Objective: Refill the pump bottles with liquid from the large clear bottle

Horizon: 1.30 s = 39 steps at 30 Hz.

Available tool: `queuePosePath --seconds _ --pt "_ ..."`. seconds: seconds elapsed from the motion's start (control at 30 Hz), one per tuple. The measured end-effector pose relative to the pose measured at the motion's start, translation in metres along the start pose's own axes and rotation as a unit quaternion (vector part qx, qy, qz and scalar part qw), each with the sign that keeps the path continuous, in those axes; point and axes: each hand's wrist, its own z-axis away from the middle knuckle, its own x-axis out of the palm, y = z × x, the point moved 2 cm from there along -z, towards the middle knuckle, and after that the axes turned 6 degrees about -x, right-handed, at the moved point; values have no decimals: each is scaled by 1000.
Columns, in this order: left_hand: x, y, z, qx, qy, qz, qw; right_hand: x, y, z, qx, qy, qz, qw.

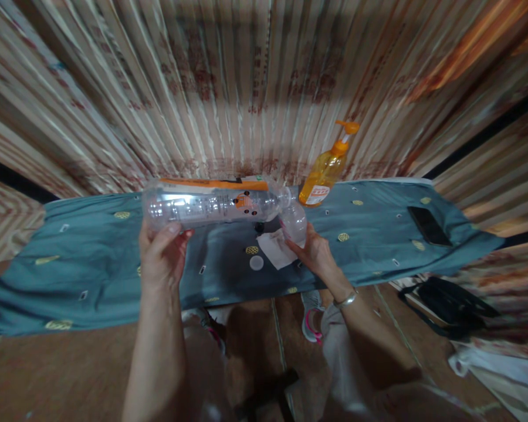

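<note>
My left hand [162,255] is closed around the base end of a large clear plastic bottle [211,208], which it holds on its side above the table. The bottle's mouth points right, toward a small clear plastic cup [294,224] gripped in my right hand [314,252]. Mouth and cup rim appear to touch or nearly touch. Under the hands, a white bottle cap [256,262] and a white paper napkin [275,249] lie on the blue-grey patterned cloth [97,264] that covers the table.
An orange pump bottle [328,170] stands at the table's back edge, beside a flat orange-edged item [215,184]. A black phone [429,225] lies at the right end. A black bag [451,305] sits on the floor right. Curtains hang behind.
</note>
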Motion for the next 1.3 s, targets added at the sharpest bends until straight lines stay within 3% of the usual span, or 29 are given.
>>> queuePosePath --seconds 0.57,1.3 --pt "2 0 0 -7 22 -1 1000 1 0 1 -1 9 -10 1000" --pt "2 0 1 -6 8 -1 1000 -2 -1 0 3 0 -7 1000"
